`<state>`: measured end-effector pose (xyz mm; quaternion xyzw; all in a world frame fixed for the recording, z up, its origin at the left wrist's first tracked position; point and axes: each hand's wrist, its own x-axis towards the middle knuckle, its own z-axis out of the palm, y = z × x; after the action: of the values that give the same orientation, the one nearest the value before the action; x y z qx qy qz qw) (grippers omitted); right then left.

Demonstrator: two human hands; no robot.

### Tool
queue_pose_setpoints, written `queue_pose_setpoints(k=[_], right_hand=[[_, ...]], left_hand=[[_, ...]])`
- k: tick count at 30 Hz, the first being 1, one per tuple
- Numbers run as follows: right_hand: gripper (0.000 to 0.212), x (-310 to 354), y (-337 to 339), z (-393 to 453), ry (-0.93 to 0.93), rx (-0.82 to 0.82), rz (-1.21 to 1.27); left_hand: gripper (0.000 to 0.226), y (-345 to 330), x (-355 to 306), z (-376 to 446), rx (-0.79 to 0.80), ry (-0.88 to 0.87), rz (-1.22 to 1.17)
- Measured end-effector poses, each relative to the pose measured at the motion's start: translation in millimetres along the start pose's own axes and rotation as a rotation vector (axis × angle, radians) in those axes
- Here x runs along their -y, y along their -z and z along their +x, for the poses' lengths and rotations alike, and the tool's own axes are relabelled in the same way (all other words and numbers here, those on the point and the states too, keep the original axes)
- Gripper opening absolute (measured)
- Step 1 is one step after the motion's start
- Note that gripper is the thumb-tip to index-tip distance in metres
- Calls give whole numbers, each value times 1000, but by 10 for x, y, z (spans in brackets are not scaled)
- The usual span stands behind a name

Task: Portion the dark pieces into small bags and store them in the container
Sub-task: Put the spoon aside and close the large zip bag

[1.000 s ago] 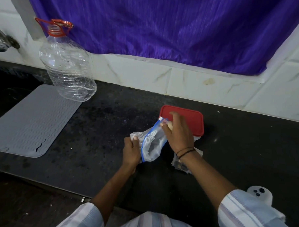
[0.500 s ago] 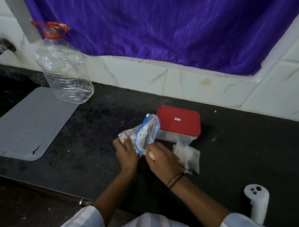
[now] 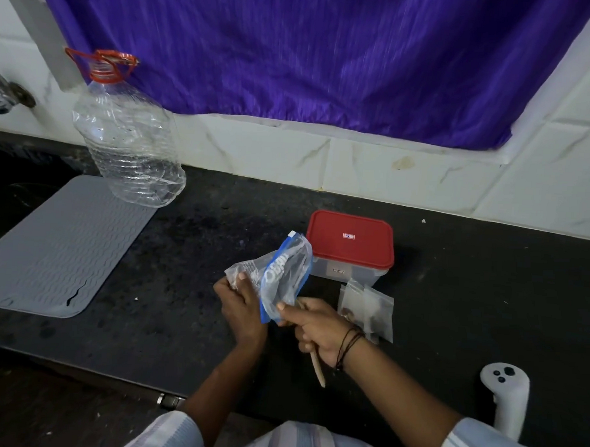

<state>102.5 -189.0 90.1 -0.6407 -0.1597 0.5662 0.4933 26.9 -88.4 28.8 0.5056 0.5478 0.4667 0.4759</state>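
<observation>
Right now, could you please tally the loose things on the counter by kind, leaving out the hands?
Large plastic bottle: 1
Grey mat: 1
Red-lidded container: 1
Blue-edged zip bag: 1
Small clear bags: at least 2, overlapping
Wooden stick: 1
White controller: 1
Total: at least 8

A dark, speckled stone countertop (image 3: 191, 252) is seen running along a white tiled wall. At its left, a grey ribbed mat (image 3: 56, 250) is laid flat, and a large clear plastic bottle (image 3: 128, 141) with an orange neck ring and handle is stood at the mat's far corner, against the wall. Near the middle, a clear container (image 3: 349, 256) closed with a red lid is set down. Just in front of it, touching or nearly so, small clear bags (image 3: 368, 304) are laid flat, dark pieces showing inside. A white controller (image 3: 506, 394) is placed at the near right edge, well apart.
</observation>
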Motion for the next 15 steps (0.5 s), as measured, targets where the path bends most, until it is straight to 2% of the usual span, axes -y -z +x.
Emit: queue_pose_setpoints(k=[2,8,13,15], right_hand=[[26,-18,-43,1,20,-15,-13],[18,-13,25,86,21,-319,197],[19,17,146,23,94,-346,477],[15,56,202,-21,197,-372,385]], left_hand=[[32,4,-15,-3,-2,-9,14],[30,20,-77,-49,9,-75,72],[28,115,44,50,-10,19,55],[32,184,115,92,-10,46,69]])
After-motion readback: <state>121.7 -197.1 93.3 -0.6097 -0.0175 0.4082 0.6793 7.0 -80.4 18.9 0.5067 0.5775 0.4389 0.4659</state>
